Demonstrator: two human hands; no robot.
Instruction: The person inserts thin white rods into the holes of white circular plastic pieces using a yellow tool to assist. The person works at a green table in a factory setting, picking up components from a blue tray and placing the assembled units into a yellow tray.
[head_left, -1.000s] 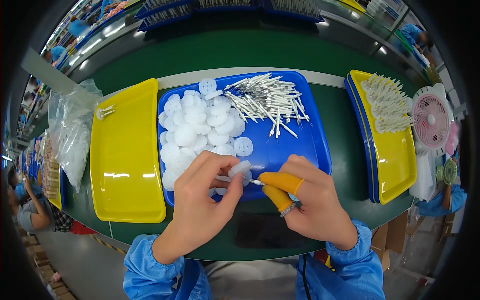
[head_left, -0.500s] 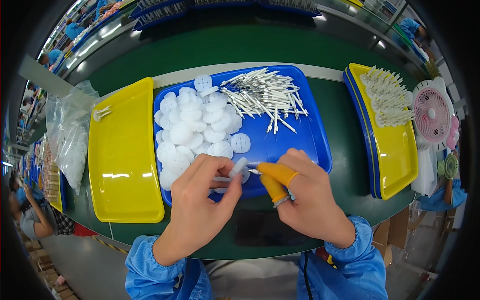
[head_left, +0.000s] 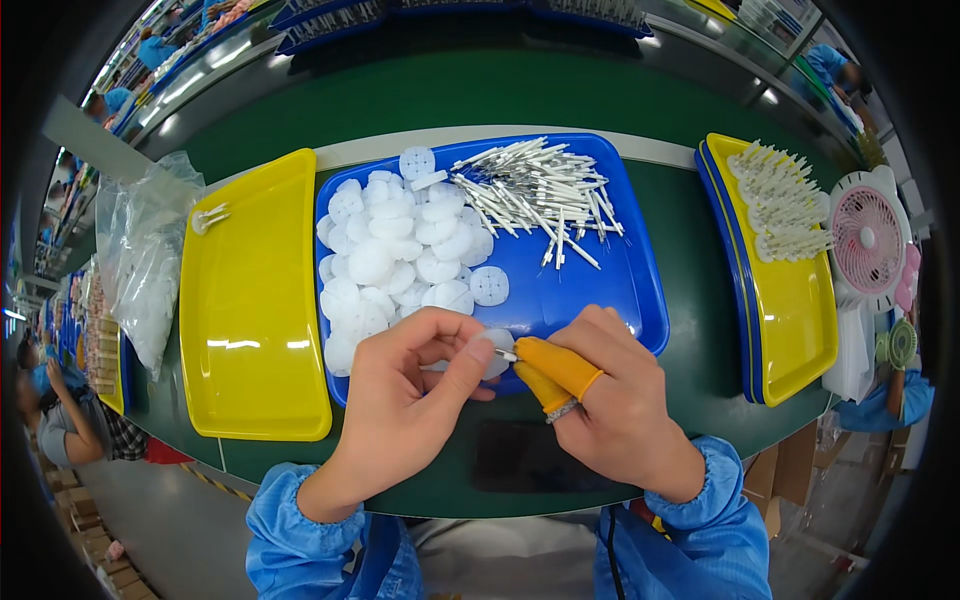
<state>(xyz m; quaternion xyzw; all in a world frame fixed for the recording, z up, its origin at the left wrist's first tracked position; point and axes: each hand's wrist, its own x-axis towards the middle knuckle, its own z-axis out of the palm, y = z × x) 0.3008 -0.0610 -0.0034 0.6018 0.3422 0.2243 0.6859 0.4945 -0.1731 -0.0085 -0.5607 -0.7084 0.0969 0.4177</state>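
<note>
My left hand (head_left: pixel 405 410) pinches a translucent white plastic disc (head_left: pixel 497 368) between thumb and fingers, over the near edge of a blue tray (head_left: pixel 590 300). Yellow finger cots cover the thumb and index finger of my right hand (head_left: pixel 630 405). Those two fingertips close on a thin white rod with a metallic tip (head_left: pixel 508 354), which meets the disc; most of the rod is hidden. In the tray, a heap of white discs (head_left: pixel 390 240) lies at the left, and a pile of slim white rods with fine wires (head_left: pixel 540 190) lies at the back right.
A yellow tray (head_left: pixel 255 330) on the left holds one small white assembly (head_left: pixel 208 218). At the right, stacked trays (head_left: pixel 795 345) carry rows of assemblies (head_left: pixel 780 200) beside a pink-and-white fan (head_left: pixel 866 232). A clear plastic bag (head_left: pixel 145 270) stands at far left; a dark flat object (head_left: pixel 530 456) lies in front.
The disc has turned from nearly edge-on to a flatter angle. My right fingertips have come closer to my left hand, and the rod's tip now meets the disc.
</note>
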